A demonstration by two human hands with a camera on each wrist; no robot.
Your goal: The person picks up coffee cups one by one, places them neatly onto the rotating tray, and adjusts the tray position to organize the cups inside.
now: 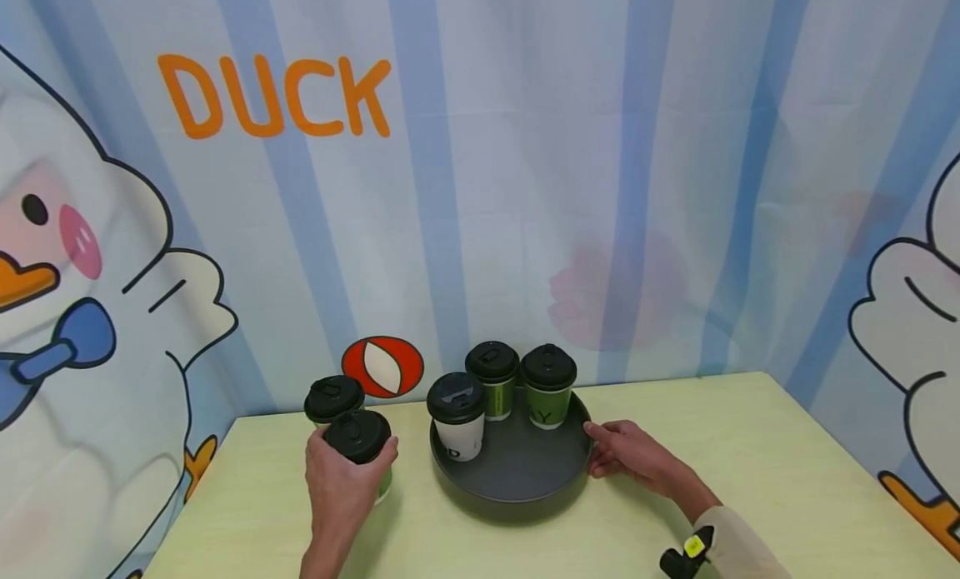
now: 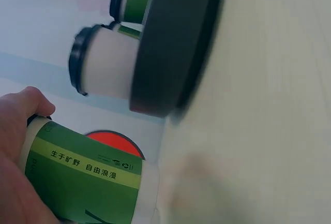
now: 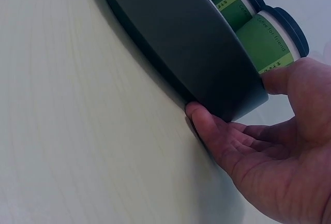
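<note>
My left hand (image 1: 341,487) grips a green paper coffee cup (image 2: 88,172) with a black lid (image 1: 357,435), thumb and fingers around its upper part. Whether the cup's base touches the table cannot be told. Right behind it stands another black-lidded cup (image 1: 334,397), mostly hidden. My right hand (image 1: 637,458) holds the right edge of a round dark grey tray (image 1: 517,479), thumb at the rim and fingers low on its side. On the tray stand a white cup (image 1: 461,439) at the left and two green cups, one at the back (image 1: 498,398) and one at the right (image 1: 548,404), all with black lids.
The pale wooden table (image 1: 750,479) runs back to a printed curtain (image 1: 517,187) with blue stripes and cartoon ducks. The tray lies near the table's middle, between both hands. A black device (image 1: 686,554) sits on the right wrist by the sleeve.
</note>
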